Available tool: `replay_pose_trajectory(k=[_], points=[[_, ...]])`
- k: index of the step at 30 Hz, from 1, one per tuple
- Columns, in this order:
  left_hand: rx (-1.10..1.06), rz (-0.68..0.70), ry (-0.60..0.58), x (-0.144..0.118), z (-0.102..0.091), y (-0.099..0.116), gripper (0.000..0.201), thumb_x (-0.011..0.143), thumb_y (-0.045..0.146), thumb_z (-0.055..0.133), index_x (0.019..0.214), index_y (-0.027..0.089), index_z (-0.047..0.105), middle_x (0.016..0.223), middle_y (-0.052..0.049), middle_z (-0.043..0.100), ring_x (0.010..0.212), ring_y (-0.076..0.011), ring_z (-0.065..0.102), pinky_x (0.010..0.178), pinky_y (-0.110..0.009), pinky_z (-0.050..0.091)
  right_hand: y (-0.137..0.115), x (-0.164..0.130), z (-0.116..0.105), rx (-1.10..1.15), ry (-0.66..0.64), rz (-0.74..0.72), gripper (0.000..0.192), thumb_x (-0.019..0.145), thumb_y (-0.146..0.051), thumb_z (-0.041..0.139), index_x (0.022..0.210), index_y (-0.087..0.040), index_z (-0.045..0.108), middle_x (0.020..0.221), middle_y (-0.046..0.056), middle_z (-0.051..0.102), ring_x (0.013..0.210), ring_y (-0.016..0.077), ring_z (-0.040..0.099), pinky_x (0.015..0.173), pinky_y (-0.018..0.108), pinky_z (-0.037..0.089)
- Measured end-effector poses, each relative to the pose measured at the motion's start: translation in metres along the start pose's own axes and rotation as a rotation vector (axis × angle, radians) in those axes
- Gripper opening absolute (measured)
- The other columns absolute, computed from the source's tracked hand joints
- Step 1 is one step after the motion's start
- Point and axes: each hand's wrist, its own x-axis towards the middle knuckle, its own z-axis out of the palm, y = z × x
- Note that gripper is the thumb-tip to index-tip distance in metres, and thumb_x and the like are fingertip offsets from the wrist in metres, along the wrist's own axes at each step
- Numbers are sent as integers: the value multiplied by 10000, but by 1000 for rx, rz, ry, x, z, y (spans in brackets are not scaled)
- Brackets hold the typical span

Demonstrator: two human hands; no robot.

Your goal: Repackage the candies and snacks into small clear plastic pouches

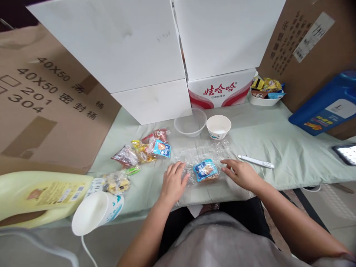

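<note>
A small blue snack packet lies on a sheet of clear plastic wrap spread over the cloth in front of me. My left hand rests at the left side of the wrap, fingers apart, with nothing visible in it. On the right, my right hand hovers at or touches the wrap's other side, its fingers stretched toward the packet. Whether the fingertips touch the film is hard to make out. Neither hand is on the packet itself.
Wrapped snacks lie to the left. Behind the wrap stand a clear plastic bowl and a paper bowl. A white utility knife lies right. A snack basket, blue bottle, yellow jug and tipped paper cup surround the space.
</note>
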Motion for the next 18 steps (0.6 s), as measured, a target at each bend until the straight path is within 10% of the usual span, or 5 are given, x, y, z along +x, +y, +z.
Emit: replay_pose_trajectory(k=[5,9,16,18], points=[[-30,142,-147,-2,1,20,517,854,318,614,1352,233,502,1233,-116,627,1185,-306,526,1034,-495,353,-19,-19,-21,80,-299,-268,244,900,-362,561,1054,-262,722,774,10,722,699,172,658,662,279,456],[-29,218,-187,-5,-13,30,204,833,147,577,948,265,697,839,-34,656,881,-228,583,978,-473,386,-19,-26,-33,196,-461,-359,151,878,-303,596,878,-250,738,735,-6,704,654,140,631,621,250,447],[-418,416,-850,-6,-56,71,190,831,247,655,1000,309,717,908,-11,696,882,-195,638,835,-335,502,-11,-2,-22,206,192,-300,229,958,-309,476,1062,-207,652,1099,108,665,1051,231,611,902,404,502],[-491,360,-811,1,-52,78,203,887,262,585,1052,301,697,926,-15,706,866,-184,652,822,-320,512,-11,7,-12,178,236,-289,252,968,-278,437,1106,-216,639,1178,113,640,1101,236,602,934,424,499]])
